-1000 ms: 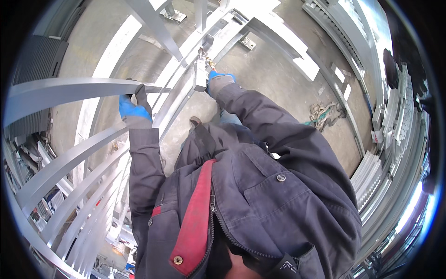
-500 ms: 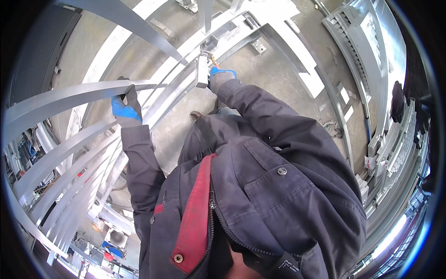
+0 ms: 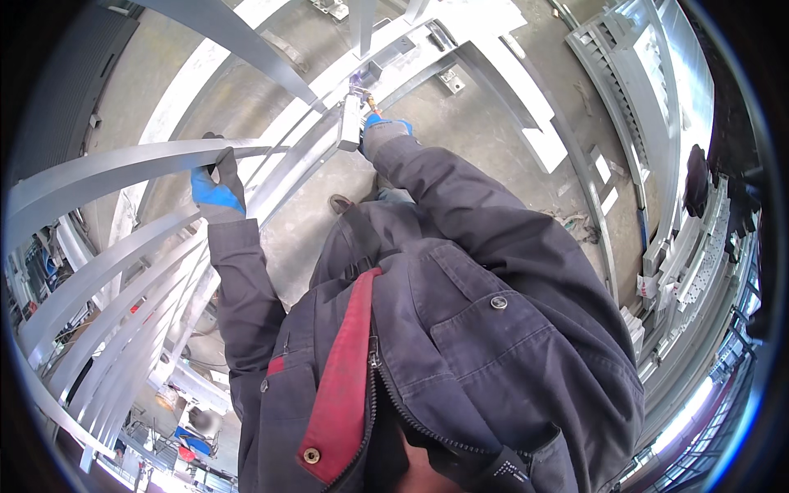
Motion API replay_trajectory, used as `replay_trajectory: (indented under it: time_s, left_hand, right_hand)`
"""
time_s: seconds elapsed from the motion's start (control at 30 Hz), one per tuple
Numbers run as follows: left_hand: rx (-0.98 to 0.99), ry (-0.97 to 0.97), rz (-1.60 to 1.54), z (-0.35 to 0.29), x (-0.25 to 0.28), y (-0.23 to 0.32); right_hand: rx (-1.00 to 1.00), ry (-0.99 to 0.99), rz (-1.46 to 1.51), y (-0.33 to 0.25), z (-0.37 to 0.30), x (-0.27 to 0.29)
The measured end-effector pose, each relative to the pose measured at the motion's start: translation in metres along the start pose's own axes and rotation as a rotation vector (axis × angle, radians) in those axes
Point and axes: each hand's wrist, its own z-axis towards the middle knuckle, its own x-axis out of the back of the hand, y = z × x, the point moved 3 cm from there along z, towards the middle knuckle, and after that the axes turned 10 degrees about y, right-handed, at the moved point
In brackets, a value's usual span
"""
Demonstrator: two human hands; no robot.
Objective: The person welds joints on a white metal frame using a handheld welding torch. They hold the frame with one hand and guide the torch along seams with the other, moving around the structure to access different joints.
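My left hand (image 3: 218,182), in a blue and grey glove, is closed around a long flat metal bar (image 3: 99,171) that stretches in from the left. My right hand (image 3: 385,130), in a similar glove, grips a welding torch (image 3: 371,102) with a copper-coloured neck; most of it is hidden by the hand. A small purple glow shows at the torch's tip, by a metal frame rail (image 3: 306,146). Just left of this hand, a short rectangular metal tube (image 3: 349,123) stands against the frame.
More long metal bars (image 3: 115,283) run in a row at lower left. A wide metal bar (image 3: 234,45) slants across the top. Stacked metal profiles (image 3: 686,271) lie along the right. A bracket (image 3: 450,80) rests on the concrete floor (image 3: 485,115). Someone sits in the distance at lower left.
A purple glow has appeared at the torch's tip. The view has shifted slightly, moving both hands a little to the left in the picture; their grips look the same.
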Motion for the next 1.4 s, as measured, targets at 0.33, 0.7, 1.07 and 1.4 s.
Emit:
replay_trajectory:
  time_s: [0.33, 0.7, 1.07, 1.4]
  left_hand:
    - [-0.04, 0.003, 0.126, -0.002, -0.001, 0.011]
    - [-0.021, 0.003, 0.007, -0.002, -0.001, 0.006]
    - [-0.063, 0.028, 0.115, -0.002, 0.002, -0.003]
    - [-0.096, 0.043, 0.077, -0.003, -0.004, -0.002]
  right_hand:
    - [-0.051, -0.066, 0.001, 0.005, 0.001, -0.005]
    - [-0.133, -0.055, -0.029, 0.013, 0.01, -0.027]
    - [-0.042, 0.094, 0.139, 0.051, -0.071, -0.011]
    - [-0.385, 0.401, 0.649, 0.121, -0.17, -0.044]
